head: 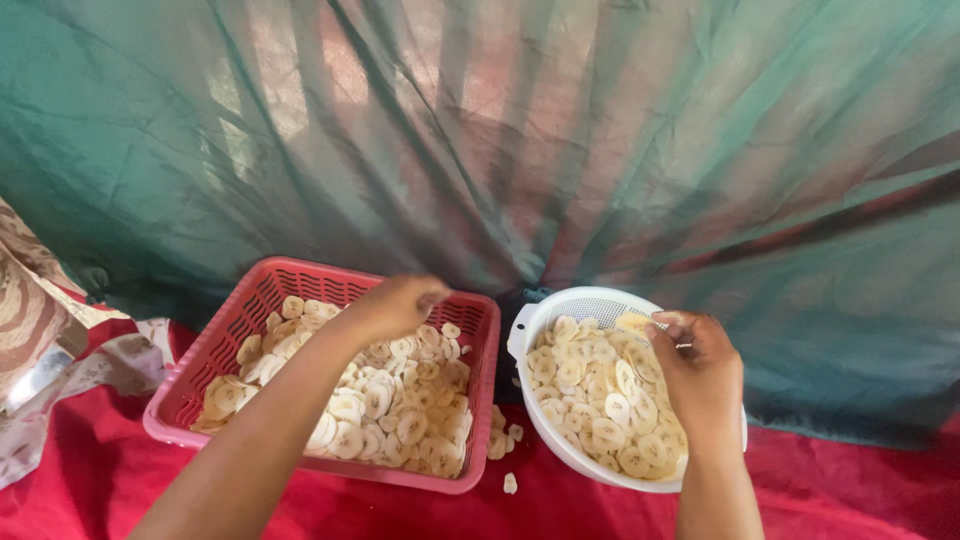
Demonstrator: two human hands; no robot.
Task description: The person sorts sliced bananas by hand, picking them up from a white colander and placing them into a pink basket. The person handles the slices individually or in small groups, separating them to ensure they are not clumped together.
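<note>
Banana slice [634, 322] flat, pinched by right hand [700, 370] over white colander [530, 330]

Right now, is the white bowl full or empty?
Nearly full: pale banana slices cover the white bowl close to its rim.

We are holding our left hand [395, 305] over the pink basket [215, 352] of banana slices [380, 400]; right of that basket, our right hand [700, 370] is pinching a slice [634, 322] over the white colander [532, 322], on red cloth [850, 490].
</note>
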